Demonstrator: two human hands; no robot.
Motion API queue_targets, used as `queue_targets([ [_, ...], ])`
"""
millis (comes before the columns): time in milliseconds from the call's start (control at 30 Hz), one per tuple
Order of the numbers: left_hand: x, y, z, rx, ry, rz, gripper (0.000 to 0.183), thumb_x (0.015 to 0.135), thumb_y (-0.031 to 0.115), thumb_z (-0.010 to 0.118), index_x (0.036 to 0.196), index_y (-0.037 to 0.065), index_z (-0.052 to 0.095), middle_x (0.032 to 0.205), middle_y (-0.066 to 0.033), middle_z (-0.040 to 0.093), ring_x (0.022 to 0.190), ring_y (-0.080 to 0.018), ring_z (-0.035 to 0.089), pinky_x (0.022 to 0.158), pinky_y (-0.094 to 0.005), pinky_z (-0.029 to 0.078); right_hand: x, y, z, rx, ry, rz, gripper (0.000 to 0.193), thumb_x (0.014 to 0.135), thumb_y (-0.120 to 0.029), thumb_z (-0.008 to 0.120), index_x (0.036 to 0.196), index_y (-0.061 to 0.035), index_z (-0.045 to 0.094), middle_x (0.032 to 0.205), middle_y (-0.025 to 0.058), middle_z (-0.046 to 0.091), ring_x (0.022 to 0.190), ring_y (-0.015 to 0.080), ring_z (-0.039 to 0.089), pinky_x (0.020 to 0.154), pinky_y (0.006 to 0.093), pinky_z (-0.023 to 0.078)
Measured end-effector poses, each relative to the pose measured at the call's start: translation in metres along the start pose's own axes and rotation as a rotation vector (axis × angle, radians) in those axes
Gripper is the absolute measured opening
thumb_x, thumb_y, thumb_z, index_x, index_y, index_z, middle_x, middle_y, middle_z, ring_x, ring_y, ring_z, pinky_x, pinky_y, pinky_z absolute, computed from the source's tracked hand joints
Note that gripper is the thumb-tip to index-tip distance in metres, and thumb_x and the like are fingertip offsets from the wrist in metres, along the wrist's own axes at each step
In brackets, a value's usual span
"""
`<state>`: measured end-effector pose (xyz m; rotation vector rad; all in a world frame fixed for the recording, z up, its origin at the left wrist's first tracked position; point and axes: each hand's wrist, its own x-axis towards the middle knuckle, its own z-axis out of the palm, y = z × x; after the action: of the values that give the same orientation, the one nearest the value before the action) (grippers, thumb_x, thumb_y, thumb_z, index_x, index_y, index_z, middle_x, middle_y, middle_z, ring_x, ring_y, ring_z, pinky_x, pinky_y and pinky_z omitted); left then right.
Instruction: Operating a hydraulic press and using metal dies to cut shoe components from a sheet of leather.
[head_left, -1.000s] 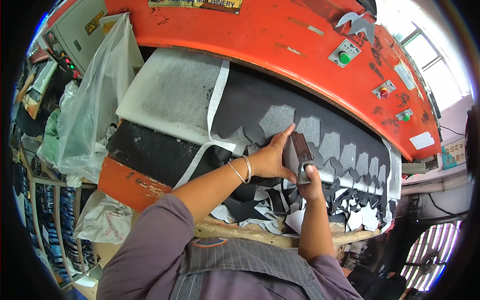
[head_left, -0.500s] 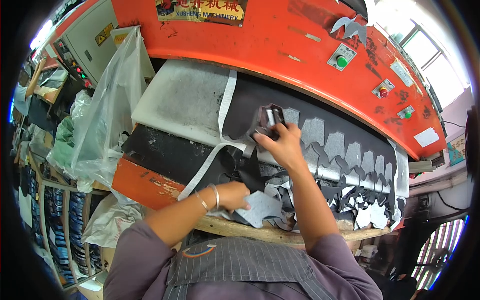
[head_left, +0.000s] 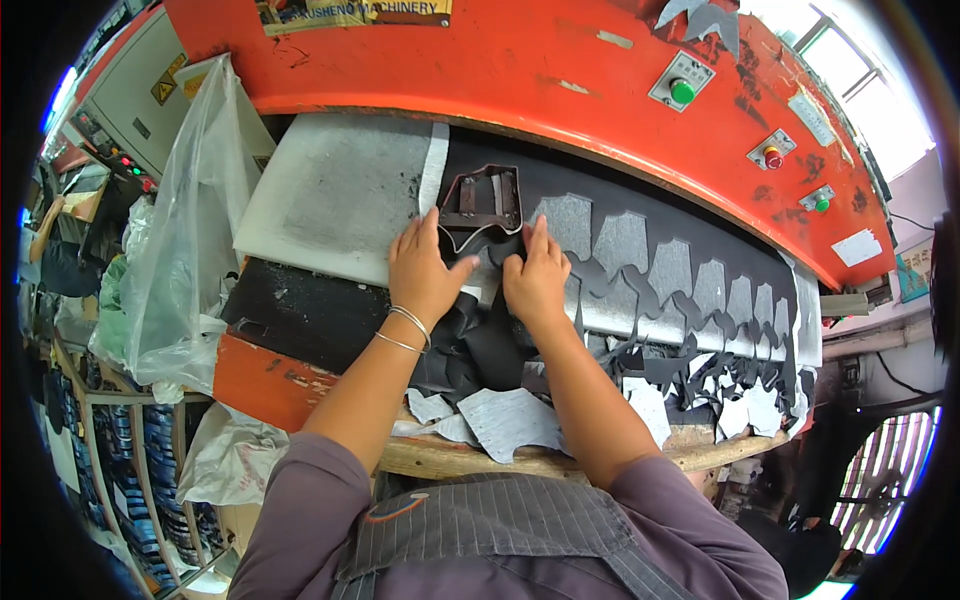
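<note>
A brown metal cutting die (head_left: 468, 221) lies on the left part of a black sheet (head_left: 580, 172), beside a row of cut-out openings. My left hand (head_left: 425, 268) is at the die's lower left corner, fingers stretched upward and thumb apart. At its lower right, my right hand (head_left: 537, 280) has its index finger extended and the other fingers partly bent. Both hands seem to touch the die's edges without wrapping round it. Under my forearms, a grey-white cut piece (head_left: 510, 420) lies on the front ledge, near black offcut strips (head_left: 495, 350).
A pale cutting board (head_left: 320, 190) lies under the sheet. Behind it rises the orange machine beam (head_left: 540, 75) with a green button (head_left: 682, 91) and a red button (head_left: 773, 158). Scraps (head_left: 740, 410) litter the right front. Clear plastic (head_left: 180, 230) hangs left.
The die has gone from my raised right hand to lying on the sheet, farther left. My left hand has left the cut piece and moved up to the die.
</note>
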<state>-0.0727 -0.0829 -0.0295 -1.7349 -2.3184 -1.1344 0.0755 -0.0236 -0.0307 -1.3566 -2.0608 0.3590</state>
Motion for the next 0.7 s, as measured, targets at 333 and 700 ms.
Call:
queue_targets([
  [333,0.005,-0.01,-0.004,-0.132,-0.092,0.011,0.078,0.068,0.038,0.08,0.127,-0.002,0.049,0.117,-0.0229,0.061,0.111,-0.0345,0.058,0.107,-0.047,0.034,-0.001,0.006,-0.008,-0.059,0.014,-0.146,0.062,0.077,-0.009,0.053,0.131,0.017,0.038,0.114,0.0206,0.061,0.109,0.0327,0.054,0.099,0.0467,0.033],
  [700,0.007,-0.001,-0.012,-0.13,-0.118,0.01,0.079,0.068,0.035,0.081,0.129,-0.003,0.047,0.117,-0.0232,0.06,0.112,-0.037,0.055,0.107,-0.0483,0.032,0.004,0.001,-0.022,-0.031,-0.06,-0.176,0.069,0.078,-0.013,0.056,0.137,0.0148,0.032,0.121,0.0287,0.054,0.118,0.0386,0.048,0.103,0.0475,0.031],
])
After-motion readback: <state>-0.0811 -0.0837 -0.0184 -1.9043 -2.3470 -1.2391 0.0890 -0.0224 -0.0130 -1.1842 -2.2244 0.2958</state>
